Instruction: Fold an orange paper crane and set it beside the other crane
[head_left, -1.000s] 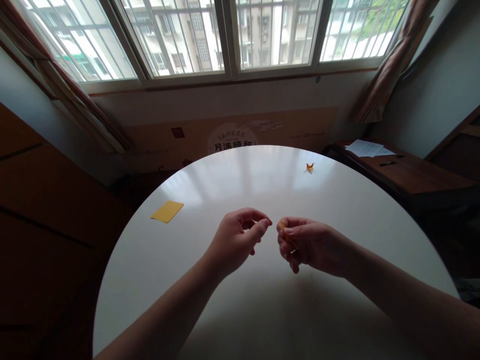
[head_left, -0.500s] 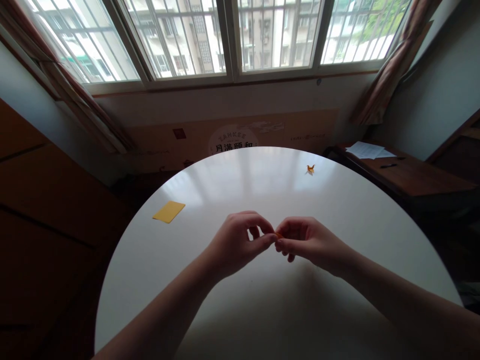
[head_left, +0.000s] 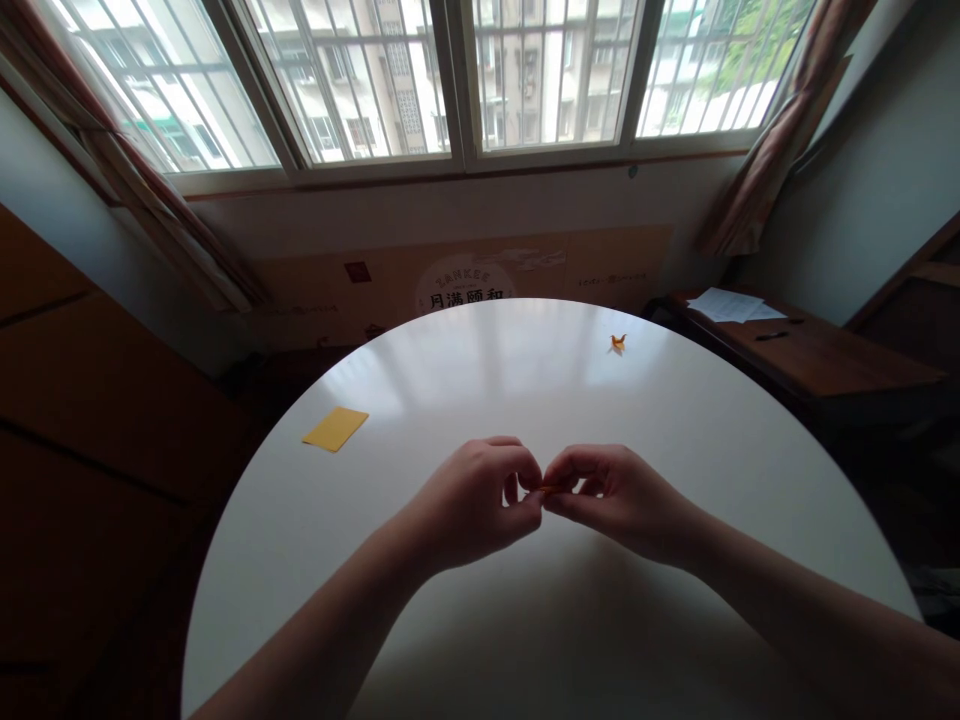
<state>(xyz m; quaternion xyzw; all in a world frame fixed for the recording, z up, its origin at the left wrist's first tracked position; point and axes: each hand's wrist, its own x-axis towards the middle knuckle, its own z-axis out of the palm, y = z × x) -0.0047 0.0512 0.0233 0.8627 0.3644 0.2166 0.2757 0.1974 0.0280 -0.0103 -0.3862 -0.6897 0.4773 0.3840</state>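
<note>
Between my two hands is a small piece of folded orange paper point(head_left: 551, 490), mostly covered by the fingers. My left hand point(head_left: 487, 500) pinches its left end between thumb and forefinger. From the other side, my right hand point(head_left: 619, 495) grips the paper with thumb and curled fingers. The fingertips of both hands nearly meet over the white round table point(head_left: 465, 640). Farther back on the right stands a small folded orange paper figure point(head_left: 617, 342) with two upturned points. A flat yellow sheet of paper point(head_left: 336, 429) lies to the left.
Beyond the table's far edge are a cardboard panel point(head_left: 300, 285) with printing and a barred window point(head_left: 360, 80). A brown side table point(head_left: 840, 360) at the right carries white papers point(head_left: 735, 305) and a dark pen point(head_left: 771, 336). Dark orange-brown furniture point(head_left: 82, 400) stands at the left.
Both hands have shifted slightly down and left in view. The right fingers have curled in more tightly around the paper, and the left hand has turned a little. The camera has tilted slightly.
</note>
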